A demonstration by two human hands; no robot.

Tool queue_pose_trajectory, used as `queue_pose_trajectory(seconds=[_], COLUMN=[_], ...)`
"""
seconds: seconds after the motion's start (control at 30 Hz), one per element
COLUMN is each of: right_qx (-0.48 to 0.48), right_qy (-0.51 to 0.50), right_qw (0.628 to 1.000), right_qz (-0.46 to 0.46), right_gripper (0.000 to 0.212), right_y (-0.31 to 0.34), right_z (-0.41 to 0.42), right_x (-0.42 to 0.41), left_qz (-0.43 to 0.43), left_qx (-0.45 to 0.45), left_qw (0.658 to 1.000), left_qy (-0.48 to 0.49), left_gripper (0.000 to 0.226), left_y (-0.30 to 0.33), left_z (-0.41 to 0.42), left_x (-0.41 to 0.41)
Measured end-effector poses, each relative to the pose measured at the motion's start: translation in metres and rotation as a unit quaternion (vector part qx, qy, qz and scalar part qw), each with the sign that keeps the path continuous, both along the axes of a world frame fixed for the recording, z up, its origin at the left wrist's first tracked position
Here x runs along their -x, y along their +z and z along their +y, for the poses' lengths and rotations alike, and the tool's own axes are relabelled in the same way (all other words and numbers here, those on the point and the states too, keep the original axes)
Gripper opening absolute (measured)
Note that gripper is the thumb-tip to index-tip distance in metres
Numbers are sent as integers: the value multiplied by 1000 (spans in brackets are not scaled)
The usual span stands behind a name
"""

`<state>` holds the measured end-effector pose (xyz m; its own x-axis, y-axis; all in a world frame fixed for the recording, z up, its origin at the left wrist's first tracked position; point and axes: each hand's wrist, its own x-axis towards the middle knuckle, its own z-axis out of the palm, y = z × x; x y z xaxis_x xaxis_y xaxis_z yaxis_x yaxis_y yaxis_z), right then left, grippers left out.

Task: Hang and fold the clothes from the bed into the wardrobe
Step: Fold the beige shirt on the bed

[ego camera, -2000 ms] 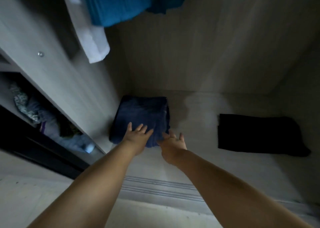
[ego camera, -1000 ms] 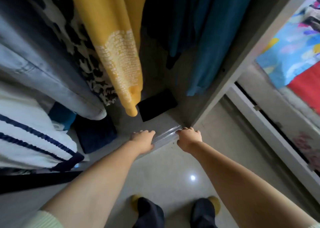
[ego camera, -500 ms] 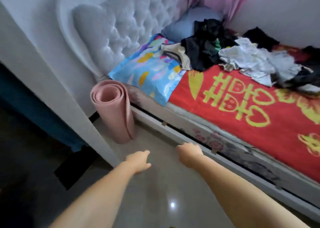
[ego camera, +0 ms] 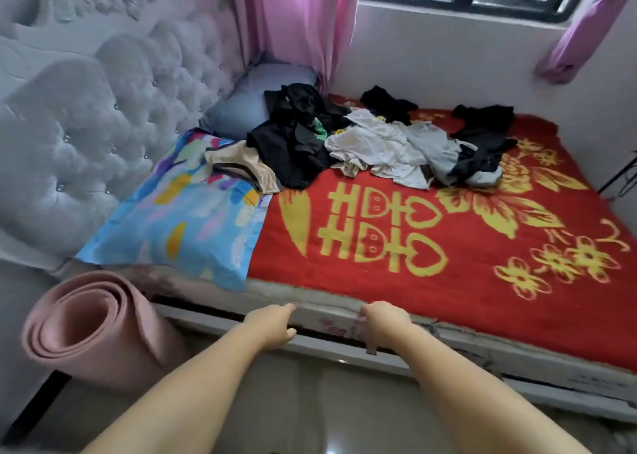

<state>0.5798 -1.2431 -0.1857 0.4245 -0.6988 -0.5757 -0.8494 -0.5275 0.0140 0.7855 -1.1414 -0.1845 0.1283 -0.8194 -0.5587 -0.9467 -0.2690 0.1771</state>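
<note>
Both hands, left hand (ego camera: 272, 326) and right hand (ego camera: 384, 319), hang loosely curled and empty at the bed (ego camera: 327, 310) edge (lower centre), likely reaching toward the clothes pile (ego camera: 362, 139) at upper centre.

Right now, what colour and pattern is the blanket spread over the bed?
The woven bed blanket is red with yellow characters and flowers, seen clearly in the head view.

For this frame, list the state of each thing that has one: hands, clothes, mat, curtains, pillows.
Left hand: empty, fingers loosely curled, near the bed edge.
Right hand: empty, fingers curled, near the bed edge.
Clothes: unfolded, heaped at the far side of the bed.
Mat: rolled up, beside the bed.
Left curtain: drawn aside, hanging.
Right curtain: gathered aside.
Patterned pillow: flat, a beige garment on its far corner.
Blue pillow: partly under the clothes.
</note>
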Motion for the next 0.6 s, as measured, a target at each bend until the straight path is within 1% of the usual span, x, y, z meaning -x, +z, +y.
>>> queue_pose_trajectory(seconds=[0.07, 0.2, 0.27, 0.4, 0.5, 0.6], right_qx=[8, 4, -12, -29, -37, -43], right_qy=[-26, -47, -54, -56, -51, -34], right_qw=[1000, 998, 997, 997, 997, 998], right_qz=[-13, -50, -54, -45, -40, -42], right_gripper=[32, 36, 39, 38, 38, 39], right_y=[4, 6, -1, -22, -32, -39], right_z=[-26, -58, -67, -95, -137, -195], right_x=[-17, -50, -60, -68, -76, -95], left_qz=[-2, -17, -15, 4, 15, 3], left_qx=[10, 3, -12, -24, -36, -38], left_qw=[1000, 1000, 1000, 999, 999, 999], left_qy=[-9, -21, -25, -36, -30, -7], left_gripper=[52, 52, 53, 54, 53, 55], left_y=[3, 5, 0, -16, -26, -34], left_z=[-28, -75, -90, -119, -151, -196], left_x=[-26, -68, -76, -79, -89, -108])
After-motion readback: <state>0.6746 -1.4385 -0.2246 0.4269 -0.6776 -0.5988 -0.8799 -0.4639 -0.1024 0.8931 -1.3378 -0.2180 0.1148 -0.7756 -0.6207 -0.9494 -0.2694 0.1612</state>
